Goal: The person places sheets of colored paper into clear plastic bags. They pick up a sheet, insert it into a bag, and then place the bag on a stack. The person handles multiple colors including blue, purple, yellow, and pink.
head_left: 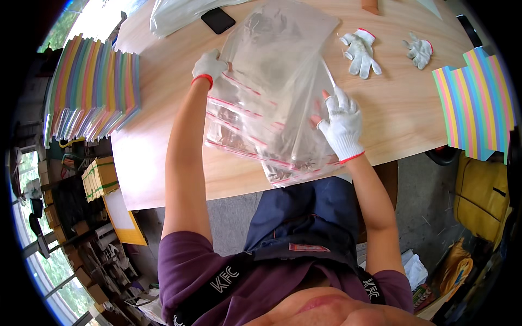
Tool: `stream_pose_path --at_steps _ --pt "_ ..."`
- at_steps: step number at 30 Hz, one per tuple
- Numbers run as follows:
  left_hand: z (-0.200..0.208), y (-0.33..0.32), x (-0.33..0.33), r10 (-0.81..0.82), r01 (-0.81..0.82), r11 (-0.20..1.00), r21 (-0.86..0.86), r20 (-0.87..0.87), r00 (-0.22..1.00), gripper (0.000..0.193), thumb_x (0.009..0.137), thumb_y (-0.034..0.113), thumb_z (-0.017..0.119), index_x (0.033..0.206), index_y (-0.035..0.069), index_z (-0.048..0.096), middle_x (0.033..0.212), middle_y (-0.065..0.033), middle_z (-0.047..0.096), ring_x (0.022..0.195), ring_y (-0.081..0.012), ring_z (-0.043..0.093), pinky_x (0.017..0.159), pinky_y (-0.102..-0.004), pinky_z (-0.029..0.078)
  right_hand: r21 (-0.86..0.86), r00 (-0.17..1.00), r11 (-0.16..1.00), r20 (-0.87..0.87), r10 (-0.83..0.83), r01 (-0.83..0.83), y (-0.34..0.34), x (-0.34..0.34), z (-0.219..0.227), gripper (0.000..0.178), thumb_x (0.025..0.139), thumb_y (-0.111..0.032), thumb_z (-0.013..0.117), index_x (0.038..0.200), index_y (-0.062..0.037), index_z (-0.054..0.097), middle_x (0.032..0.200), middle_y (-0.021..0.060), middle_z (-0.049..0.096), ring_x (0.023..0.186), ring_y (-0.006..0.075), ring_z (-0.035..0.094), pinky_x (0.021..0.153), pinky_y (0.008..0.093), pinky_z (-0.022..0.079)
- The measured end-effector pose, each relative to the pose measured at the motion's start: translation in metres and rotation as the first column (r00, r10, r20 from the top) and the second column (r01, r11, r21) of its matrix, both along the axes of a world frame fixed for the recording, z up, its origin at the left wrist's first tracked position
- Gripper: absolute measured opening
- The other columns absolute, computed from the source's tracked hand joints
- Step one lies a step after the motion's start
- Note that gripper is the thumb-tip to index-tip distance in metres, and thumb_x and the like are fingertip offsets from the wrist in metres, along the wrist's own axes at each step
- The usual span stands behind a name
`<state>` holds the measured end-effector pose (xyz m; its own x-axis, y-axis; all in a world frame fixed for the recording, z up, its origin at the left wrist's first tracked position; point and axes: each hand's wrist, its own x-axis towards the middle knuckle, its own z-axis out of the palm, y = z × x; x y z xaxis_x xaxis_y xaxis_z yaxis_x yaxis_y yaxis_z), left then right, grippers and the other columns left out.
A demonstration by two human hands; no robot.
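Several clear plastic bags (277, 43) with red lines near their openings lie fanned and overlapping on the table in front of me. My left hand (210, 65), in a white knitted glove with a red cuff, is closed at the left edge of the upper bags, a bare fingertip against the plastic. Along the right edge of the pile is my right hand (343, 125), gloved the same way, with bare thumb and index tips. Its fingers are apart and stretched over the bag edge; the plastic's glare partly blurs the contact.
Two loose white gloves (360, 53) lie to the right on the wooden table (147, 168). A black phone (218, 20) rests at the back beside white plastic sheeting (182, 13). Multicoloured stacks stand at the left (92, 81) and right (476, 103) table edges.
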<state>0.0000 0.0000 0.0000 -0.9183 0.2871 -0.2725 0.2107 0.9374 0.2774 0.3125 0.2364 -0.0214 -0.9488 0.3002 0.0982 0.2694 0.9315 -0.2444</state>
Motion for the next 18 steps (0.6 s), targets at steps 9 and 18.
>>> stream_pose_path --at_steps 9,18 --pt "0.029 -0.039 0.157 -0.149 0.183 0.979 -0.093 0.288 0.946 0.05 0.075 0.051 0.072 0.101 0.01 0.058 0.1 -0.0145 0.065 0.097 -0.0352 0.063 0.079 -0.044 0.049 0.182 0.995 0.979 0.008 0.095 -0.095 -0.019 -0.033 0.005 0.066 0.079 -0.052 0.065 0.12 -0.0015 0.059 0.134 0.0137 0.047 0.125 0.0299 0.039 0.108 0.0495 0.029" --pt "-0.014 -0.083 0.197 -0.042 0.121 0.955 0.272 -0.279 0.959 0.073 0.079 0.041 0.073 0.137 0.008 0.045 0.143 -0.0228 0.04 0.125 -0.0417 0.045 0.096 -0.0465 0.045 0.163 0.986 0.973 -0.01 0.168 -0.164 -0.002 -0.189 -0.001 0.064 0.082 -0.053 0.06 0.124 -0.0052 0.057 0.138 0.0139 0.046 0.131 0.0311 0.038 0.11 0.0477 0.028"
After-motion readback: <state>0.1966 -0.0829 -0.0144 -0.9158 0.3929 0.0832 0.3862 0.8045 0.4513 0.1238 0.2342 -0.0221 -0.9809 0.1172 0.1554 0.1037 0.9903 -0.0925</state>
